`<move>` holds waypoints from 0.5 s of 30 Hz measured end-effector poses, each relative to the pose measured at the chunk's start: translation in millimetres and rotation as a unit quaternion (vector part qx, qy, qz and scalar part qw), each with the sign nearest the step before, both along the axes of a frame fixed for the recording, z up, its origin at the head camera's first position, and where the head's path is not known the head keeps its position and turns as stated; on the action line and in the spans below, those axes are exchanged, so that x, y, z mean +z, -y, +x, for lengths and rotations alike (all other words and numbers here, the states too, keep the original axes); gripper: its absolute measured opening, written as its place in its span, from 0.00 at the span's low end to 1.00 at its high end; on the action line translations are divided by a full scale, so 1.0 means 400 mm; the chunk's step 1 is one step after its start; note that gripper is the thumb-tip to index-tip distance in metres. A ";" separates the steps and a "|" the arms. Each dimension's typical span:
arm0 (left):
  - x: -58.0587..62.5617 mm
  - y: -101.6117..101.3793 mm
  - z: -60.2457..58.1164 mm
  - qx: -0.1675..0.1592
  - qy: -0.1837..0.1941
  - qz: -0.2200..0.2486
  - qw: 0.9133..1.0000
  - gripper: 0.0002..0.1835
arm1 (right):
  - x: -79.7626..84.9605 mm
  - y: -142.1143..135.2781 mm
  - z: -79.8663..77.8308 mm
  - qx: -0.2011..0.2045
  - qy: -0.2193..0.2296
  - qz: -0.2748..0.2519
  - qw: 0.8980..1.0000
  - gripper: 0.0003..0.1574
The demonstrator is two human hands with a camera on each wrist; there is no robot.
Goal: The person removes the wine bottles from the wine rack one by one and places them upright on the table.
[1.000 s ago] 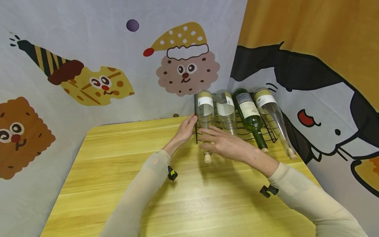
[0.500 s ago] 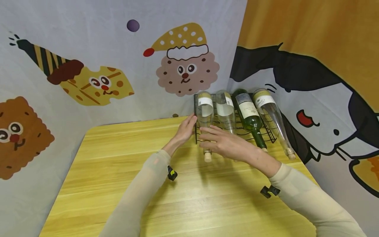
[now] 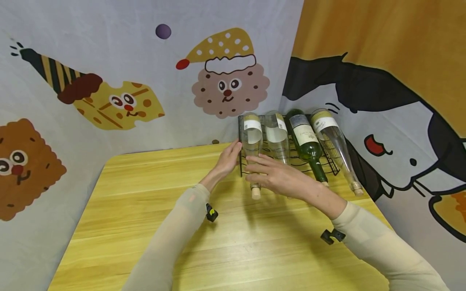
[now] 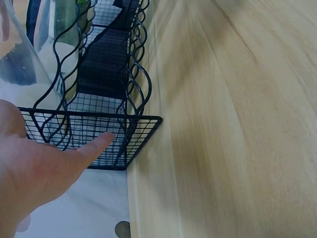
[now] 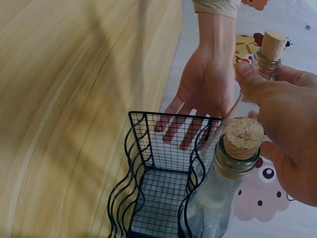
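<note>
Fingers of the right hand [image 3: 279, 177] are closed around the neck of a clear bottle [image 3: 252, 137], thumb on one side, just below its cork [image 3: 256, 194]. This bottle lies at the left end of a black wire rack [image 4: 133, 117], base toward the back, neck pointing at the person. Fingers of the left hand [image 3: 227, 158] are straight and slightly apart, laid flat along the outside of the rack's mesh end panel; how hard they press cannot be told. The rack stands at the back of a light wooden counter [image 3: 138, 182]. To the right lie a second clear bottle [image 3: 277, 133], a green bottle [image 3: 306, 137] and, slanting outward at the far end, another clear bottle [image 3: 338, 147].

The likeliest mishap is a knock: the second bottle's corked neck sits just beside the right palm, so a sideways move could jolt or roll it. The pinched neck is narrow smooth glass, and a loose grip might let the heavier base swing. If the left hand eased off, the open wire frame could perhaps slide or twist.

Compared with half a second ago, almost nothing differs: both hands and all four bottles keep their places, and only the right wrist sits a touch farther right.
</note>
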State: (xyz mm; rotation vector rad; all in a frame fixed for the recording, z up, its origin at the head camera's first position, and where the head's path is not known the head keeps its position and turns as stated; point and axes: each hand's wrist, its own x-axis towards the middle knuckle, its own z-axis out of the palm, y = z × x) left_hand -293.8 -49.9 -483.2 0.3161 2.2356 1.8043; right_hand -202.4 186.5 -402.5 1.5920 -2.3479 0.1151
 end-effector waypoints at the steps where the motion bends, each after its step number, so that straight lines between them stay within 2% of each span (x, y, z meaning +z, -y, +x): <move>1: 0.000 0.000 0.000 0.000 -0.001 -0.001 1.000 0.40 | 0.000 0.000 0.001 0.000 0.000 -0.001 1.000 0.30; 15: -0.001 0.000 0.001 0.002 -0.005 0.002 1.000 0.40 | 0.006 -0.003 0.009 0.005 -0.002 -0.008 1.000 0.30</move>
